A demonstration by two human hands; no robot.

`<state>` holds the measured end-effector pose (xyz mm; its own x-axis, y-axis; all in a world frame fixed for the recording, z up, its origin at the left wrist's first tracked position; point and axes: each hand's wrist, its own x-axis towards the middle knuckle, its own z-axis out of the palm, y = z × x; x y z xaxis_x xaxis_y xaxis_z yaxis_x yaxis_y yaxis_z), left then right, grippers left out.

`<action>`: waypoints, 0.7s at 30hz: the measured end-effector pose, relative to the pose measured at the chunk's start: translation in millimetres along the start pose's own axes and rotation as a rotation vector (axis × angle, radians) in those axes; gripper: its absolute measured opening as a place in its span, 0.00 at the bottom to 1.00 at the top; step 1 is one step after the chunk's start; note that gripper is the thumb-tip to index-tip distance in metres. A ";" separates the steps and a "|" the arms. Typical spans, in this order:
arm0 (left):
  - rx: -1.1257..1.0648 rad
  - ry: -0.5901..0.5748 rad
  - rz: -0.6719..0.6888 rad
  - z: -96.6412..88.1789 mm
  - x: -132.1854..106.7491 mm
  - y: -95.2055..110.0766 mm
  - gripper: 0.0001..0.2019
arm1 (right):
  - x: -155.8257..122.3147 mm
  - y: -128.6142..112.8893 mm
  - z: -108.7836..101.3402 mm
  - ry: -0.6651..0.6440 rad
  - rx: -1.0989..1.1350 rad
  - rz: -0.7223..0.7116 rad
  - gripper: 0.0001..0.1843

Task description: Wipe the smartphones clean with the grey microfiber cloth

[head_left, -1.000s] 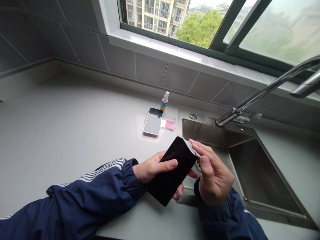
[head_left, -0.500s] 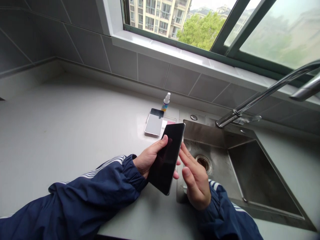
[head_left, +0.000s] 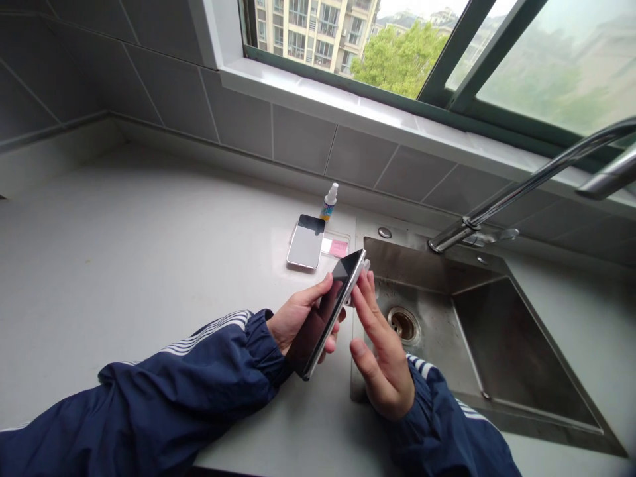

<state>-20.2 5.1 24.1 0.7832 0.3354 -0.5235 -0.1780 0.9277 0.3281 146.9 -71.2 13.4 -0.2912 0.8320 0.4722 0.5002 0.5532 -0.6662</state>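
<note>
A dark-screened smartphone (head_left: 325,311) is tilted on edge over the counter, gripped by my left hand (head_left: 293,315). The left thumb lies on its screen and the other fingers wrap behind its back. Against the phone's right long edge and back rest the stretched fingers of my right hand (head_left: 382,351), with the thumb held apart. A small whitish piece (head_left: 366,265) shows between those fingertips and the phone's upper back; I cannot make out what it is. Beyond the hands lies a second phone (head_left: 305,246), partly over a clear case or box (head_left: 338,246) with a pink patch.
A small white-capped spray bottle (head_left: 328,202) stands behind the second phone. To the right is a steel sink (head_left: 527,331) with a drain (head_left: 403,324) and a chrome faucet (head_left: 536,182) arching above it. The pale counter (head_left: 149,252) stretches left, below a tiled wall and window.
My left hand has turned the phone more edge-on, its screen now facing further left. My right hand has shifted slightly left, and more of the pink patch shows.
</note>
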 end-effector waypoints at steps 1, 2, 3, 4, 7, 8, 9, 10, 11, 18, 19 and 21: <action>0.005 -0.048 -0.015 -2.6 0.9 -0.5 0.33 | 0.2 0.5 -0.2 0.006 -0.017 -0.008 0.33; 0.006 -0.096 -0.029 -5.1 1.8 -1.1 0.33 | 0.3 1.0 -0.4 0.015 -0.036 -0.015 0.33; 0.003 -0.139 -0.043 -7.4 2.6 -1.7 0.34 | 0.5 1.3 -0.6 0.024 -0.055 -0.020 0.34; -0.005 -0.178 -0.056 -9.2 3.1 -2.3 0.34 | 0.6 1.6 -0.8 0.030 -0.073 -0.024 0.34; -0.064 -0.286 -0.054 -12.8 3.6 -4.8 0.32 | 1.0 2.2 -1.2 0.051 -0.130 -0.035 0.36; -0.083 -0.311 -0.043 -13.5 3.5 -5.6 0.29 | 1.0 2.5 -1.3 0.061 -0.149 -0.035 0.36; -0.092 -0.326 -0.035 -14.2 3.3 -6.4 0.26 | 1.1 2.8 -1.5 0.073 -0.167 -0.034 0.37; -0.088 -0.332 -0.031 -14.7 3.1 -7.0 0.24 | 1.3 3.2 -1.8 0.088 -0.182 -0.032 0.37; -0.072 -0.336 -0.035 -15.2 3.0 -7.3 0.23 | 1.4 3.6 -2.0 0.103 -0.194 -0.033 0.37; 0.002 -0.394 -0.059 -18.0 3.7 -6.4 0.28 | 3.5 4.5 -4.4 0.140 -0.232 -0.061 0.37; -0.002 -0.394 -0.057 -17.8 3.7 -6.3 0.27 | 3.7 4.2 -4.8 0.140 -0.231 -0.064 0.37; -0.017 -0.378 -0.057 -16.7 3.5 -6.5 0.25 | 4.0 3.5 -5.6 0.137 -0.230 -0.078 0.37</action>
<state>-26.3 3.1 7.0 0.9561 0.2023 -0.2123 -0.1354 0.9467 0.2921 152.0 -66.2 16.1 -0.2308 0.7651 0.6011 0.6570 0.5783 -0.4837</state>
